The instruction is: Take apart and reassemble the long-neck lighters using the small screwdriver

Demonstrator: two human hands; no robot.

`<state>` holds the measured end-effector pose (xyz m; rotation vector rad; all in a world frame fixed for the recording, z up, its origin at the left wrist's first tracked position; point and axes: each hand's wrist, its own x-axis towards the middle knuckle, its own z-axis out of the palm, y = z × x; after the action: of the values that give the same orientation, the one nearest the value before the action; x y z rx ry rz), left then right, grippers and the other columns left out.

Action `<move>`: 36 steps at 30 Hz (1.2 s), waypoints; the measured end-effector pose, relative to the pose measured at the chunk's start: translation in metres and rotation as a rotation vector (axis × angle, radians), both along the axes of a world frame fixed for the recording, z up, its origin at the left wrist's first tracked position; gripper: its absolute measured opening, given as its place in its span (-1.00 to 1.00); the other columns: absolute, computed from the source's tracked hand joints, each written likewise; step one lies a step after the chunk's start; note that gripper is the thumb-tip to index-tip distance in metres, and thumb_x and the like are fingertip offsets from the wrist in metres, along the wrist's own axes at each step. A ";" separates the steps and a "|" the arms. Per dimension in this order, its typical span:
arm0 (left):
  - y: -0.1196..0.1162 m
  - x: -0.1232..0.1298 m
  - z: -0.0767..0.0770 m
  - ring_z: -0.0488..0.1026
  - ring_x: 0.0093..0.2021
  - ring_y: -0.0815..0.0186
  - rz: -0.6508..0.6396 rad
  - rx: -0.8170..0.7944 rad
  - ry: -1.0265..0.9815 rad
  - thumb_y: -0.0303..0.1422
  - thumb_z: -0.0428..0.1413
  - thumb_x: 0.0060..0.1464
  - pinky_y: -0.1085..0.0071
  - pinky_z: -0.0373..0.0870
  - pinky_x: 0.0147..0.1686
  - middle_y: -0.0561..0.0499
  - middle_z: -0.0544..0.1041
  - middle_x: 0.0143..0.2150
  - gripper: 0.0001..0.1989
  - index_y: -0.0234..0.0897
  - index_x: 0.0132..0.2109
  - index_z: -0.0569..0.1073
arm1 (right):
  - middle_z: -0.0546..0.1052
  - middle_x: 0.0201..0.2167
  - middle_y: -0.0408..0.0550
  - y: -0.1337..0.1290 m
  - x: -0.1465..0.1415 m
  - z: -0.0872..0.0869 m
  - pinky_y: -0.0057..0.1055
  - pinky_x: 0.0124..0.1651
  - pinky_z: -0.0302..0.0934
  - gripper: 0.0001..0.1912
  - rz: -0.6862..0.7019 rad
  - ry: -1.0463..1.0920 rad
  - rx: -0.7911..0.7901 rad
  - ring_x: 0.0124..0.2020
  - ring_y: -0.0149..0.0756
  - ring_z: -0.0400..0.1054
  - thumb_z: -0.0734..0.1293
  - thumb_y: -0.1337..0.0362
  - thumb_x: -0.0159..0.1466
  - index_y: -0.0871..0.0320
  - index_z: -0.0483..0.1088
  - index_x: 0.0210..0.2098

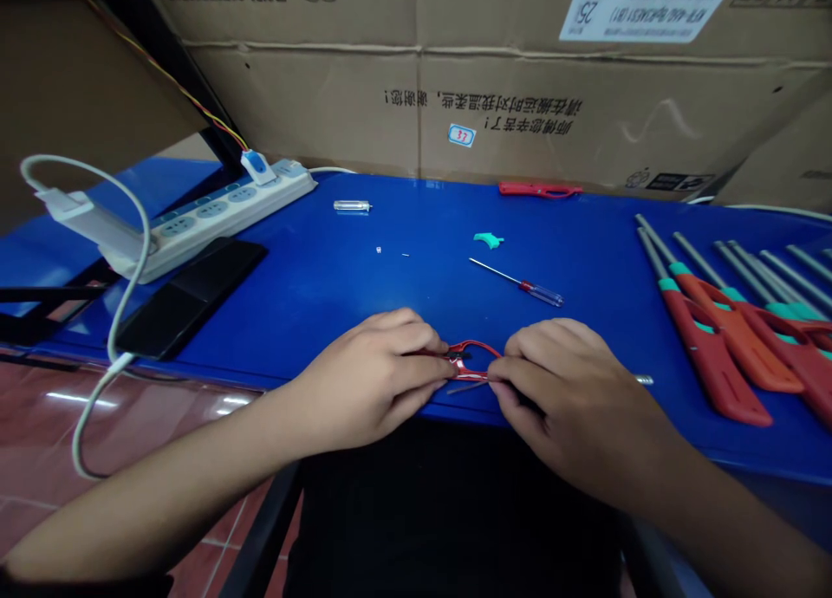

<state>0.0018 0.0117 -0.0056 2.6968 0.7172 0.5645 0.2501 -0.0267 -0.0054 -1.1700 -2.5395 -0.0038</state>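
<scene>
Wide gap on blue desk between black phone and screwdriver, ahead of left hand and right hand; red lighters crowd right; power strip and white cable obstruct left; cardboard boxes wall far edge.

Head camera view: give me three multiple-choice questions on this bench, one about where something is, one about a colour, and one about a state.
1. Where is the black phone?
A. On the floor tiles
B. Beside the white power strip
C. Among the red lighters

2. What colour is the small plastic piece near the screwdriver?
A. Teal
B. Red
C. Yellow

3. What state is the red plastic frame in?
A. Lying untouched on the bench
B. Hanging from a cardboard box
C. Held up by both hands

Answers:
1. B, the phone lies right next to the strip.
2. A, the piece shows blue-green.
3. C, the left hand and right hand grip it.
</scene>
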 end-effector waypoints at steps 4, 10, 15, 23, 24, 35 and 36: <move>-0.001 0.001 0.003 0.43 -0.13 0.30 0.035 -0.109 -0.050 -0.41 0.08 0.29 0.33 0.37 -0.05 -0.03 0.54 -0.13 -0.78 -0.25 0.05 0.48 | 0.45 -0.37 -0.04 -0.002 -0.002 0.003 -0.18 -0.12 0.12 -0.81 0.008 -0.041 0.036 -0.29 -0.20 0.28 0.24 0.37 0.35 0.17 0.51 -0.26; -0.001 0.000 0.004 0.41 -0.06 0.24 0.000 -0.037 0.044 -0.39 0.03 0.32 0.28 0.35 -0.05 -0.07 0.51 -0.10 -0.74 -0.16 0.04 0.55 | 0.46 -0.33 -0.03 -0.003 0.000 -0.001 -0.19 -0.10 0.12 -0.83 -0.008 0.023 -0.023 -0.25 -0.20 0.29 0.24 0.36 0.37 0.16 0.49 -0.25; 0.002 0.001 0.007 0.41 -0.08 0.23 -0.004 -0.017 0.104 -0.39 0.02 0.32 0.27 0.35 -0.08 -0.10 0.49 -0.09 -0.71 -0.16 0.09 0.55 | 0.47 -0.26 -0.06 -0.001 0.003 -0.003 -0.22 -0.09 0.13 -0.92 -0.016 0.140 -0.168 -0.22 -0.26 0.30 0.28 0.39 0.33 0.15 0.42 -0.25; 0.002 0.002 0.006 0.42 -0.08 0.28 0.004 -0.103 0.007 -0.42 0.06 0.30 0.30 0.36 -0.06 -0.05 0.51 -0.11 -0.74 -0.15 0.05 0.56 | 0.46 -0.22 -0.05 0.001 0.004 -0.001 -0.19 -0.07 0.13 -0.91 -0.033 0.109 -0.162 -0.18 -0.22 0.29 0.27 0.35 0.33 0.12 0.42 -0.22; 0.002 0.001 0.006 0.42 -0.08 0.29 0.010 -0.117 -0.005 -0.42 0.06 0.30 0.31 0.36 -0.06 -0.05 0.51 -0.11 -0.74 -0.14 0.04 0.56 | 0.46 -0.23 -0.04 0.000 0.004 -0.001 -0.19 -0.07 0.13 -0.91 -0.031 0.116 -0.156 -0.19 -0.22 0.29 0.27 0.36 0.33 0.12 0.42 -0.22; 0.002 0.002 0.005 0.41 -0.04 0.29 0.032 -0.180 -0.014 -0.42 0.06 0.30 0.31 0.34 -0.02 -0.03 0.49 -0.09 -0.79 -0.15 -0.01 0.55 | 0.47 -0.26 -0.05 -0.001 0.003 -0.001 -0.20 -0.07 0.12 -0.87 -0.035 0.112 -0.112 -0.19 -0.23 0.30 0.26 0.34 0.35 0.11 0.47 -0.24; 0.001 0.003 0.007 0.40 -0.04 0.28 0.033 -0.188 0.002 -0.42 0.05 0.30 0.30 0.33 -0.01 -0.03 0.48 -0.09 -0.79 -0.17 -0.03 0.55 | 0.46 -0.28 -0.05 -0.001 0.003 0.000 -0.20 -0.07 0.12 -0.86 -0.034 0.094 -0.110 -0.20 -0.22 0.29 0.26 0.33 0.36 0.11 0.47 -0.24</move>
<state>0.0044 0.0131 0.0012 2.5168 0.7757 0.4764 0.2531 -0.0279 -0.0058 -1.2247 -2.4641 0.1811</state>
